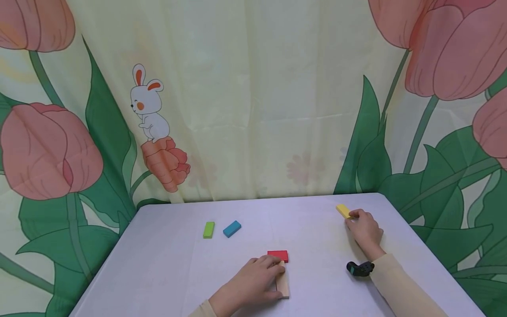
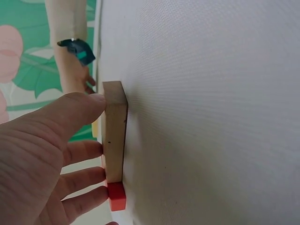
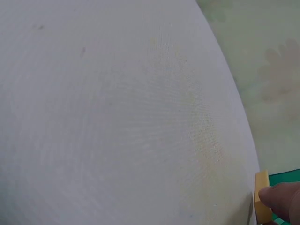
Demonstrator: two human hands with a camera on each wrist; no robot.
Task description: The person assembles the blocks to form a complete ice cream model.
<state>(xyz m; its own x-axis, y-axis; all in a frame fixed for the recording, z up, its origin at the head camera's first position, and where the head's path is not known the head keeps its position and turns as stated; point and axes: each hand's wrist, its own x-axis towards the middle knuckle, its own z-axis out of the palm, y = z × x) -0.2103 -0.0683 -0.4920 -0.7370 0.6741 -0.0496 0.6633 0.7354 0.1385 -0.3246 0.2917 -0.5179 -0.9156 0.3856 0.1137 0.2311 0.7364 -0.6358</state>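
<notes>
In the head view my left hand [image 1: 255, 281] rests over a plain wooden block [image 1: 283, 281] near the table's front. A red block [image 1: 278, 255] lies crosswise at its far end. The left wrist view shows the thumb on the near top edge of the wooden block [image 2: 115, 136] and nearly straight fingers along its upper side, one beside the red block [image 2: 116, 197]. At the far right my right hand [image 1: 365, 231] pinches a yellow block [image 1: 343, 211]. In the right wrist view a fingertip presses the yellow block [image 3: 261, 199]; the thumb's contact is hidden.
A green block [image 1: 208, 230] and a blue block [image 1: 232, 229] lie apart at the back left of the white table [image 1: 166, 264]. A black device [image 1: 360, 269] is at the right wrist. Behind the table's back edge hangs a printed curtain [image 1: 253, 110].
</notes>
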